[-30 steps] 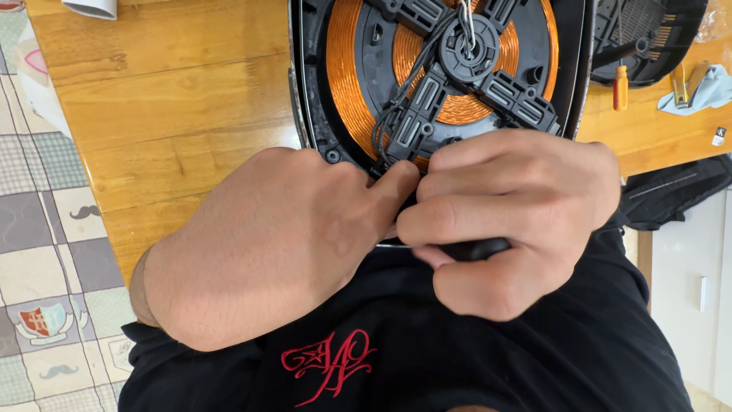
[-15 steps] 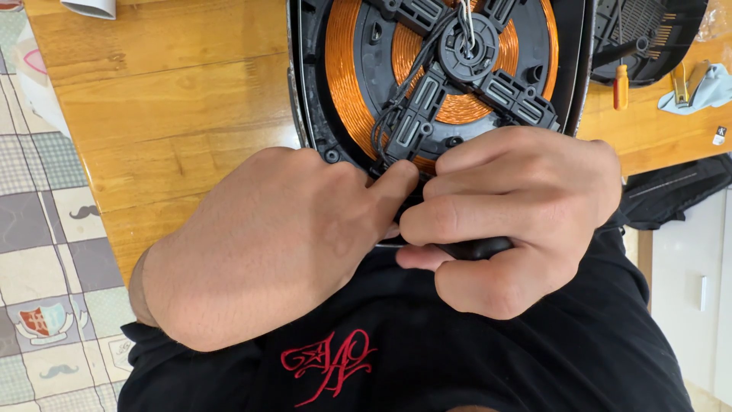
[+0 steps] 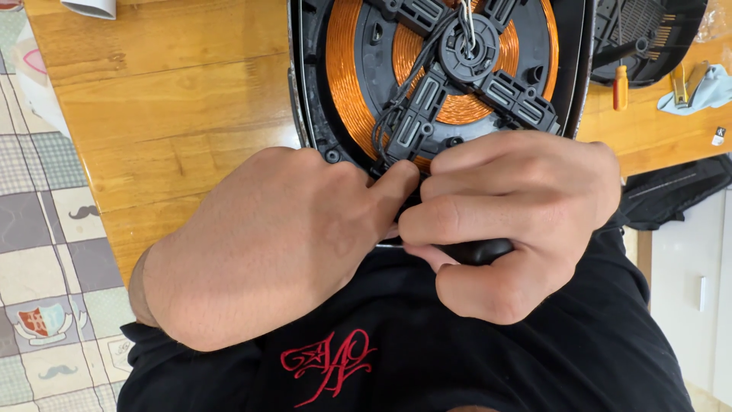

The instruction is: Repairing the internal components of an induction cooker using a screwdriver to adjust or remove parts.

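I count one opened cooker base (image 3: pixel 320 91), one copper coil (image 3: pixel 347 69) — both hands curled at its near edge. My left hand (image 3: pixel 259 244) pinches there; my right hand (image 3: pixel 511 221) grips a dark part (image 3: pixel 476 252) — nothing has shifted since before.

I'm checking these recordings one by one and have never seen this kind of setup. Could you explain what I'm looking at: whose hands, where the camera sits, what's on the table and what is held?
The picture comes from a camera worn on a person's head, looking down at their own two bare hands. On the wooden table lies an opened black appliance with a round copper coil and a black cross-shaped bracket over it. Both hands meet at its near edge: the left hand presses in with its thumb, and the right hand is curled around a dark object, mostly hidden. At the far right lie an orange-handled screwdriver and another black cover. Below is the person's black shirt.
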